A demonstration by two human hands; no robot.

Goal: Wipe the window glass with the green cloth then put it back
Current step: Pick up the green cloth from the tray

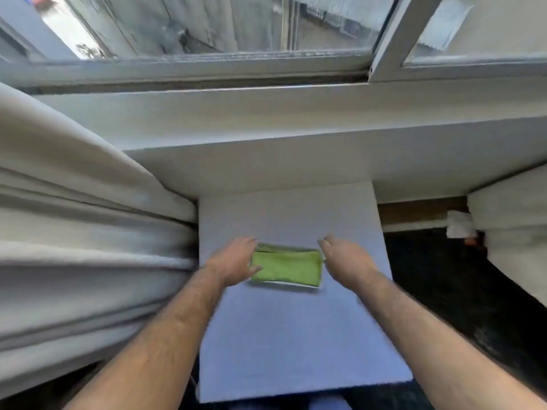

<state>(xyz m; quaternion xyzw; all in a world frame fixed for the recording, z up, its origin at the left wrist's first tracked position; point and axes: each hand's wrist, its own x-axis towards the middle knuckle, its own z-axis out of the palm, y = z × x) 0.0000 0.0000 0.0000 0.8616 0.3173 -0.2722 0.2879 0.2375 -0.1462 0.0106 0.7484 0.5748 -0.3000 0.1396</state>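
A folded green cloth (288, 267) lies in a shallow white tray (284, 284) on a pale blue-white table (296, 344). My left hand (233, 261) is at the cloth's left end, thumb touching its edge, fingers spread. At the right end of the tray is my right hand (343, 255), fingers apart, holding nothing. The window glass (236, 22) is above, behind a white sill (266, 113), and looks dusty and streaked.
Thick white curtain folds (74, 232) hang along the left of the table. A second window sash (473, 31) stands at the upper right. White bedding (509, 220) and a dark floor (458, 291) lie to the right.
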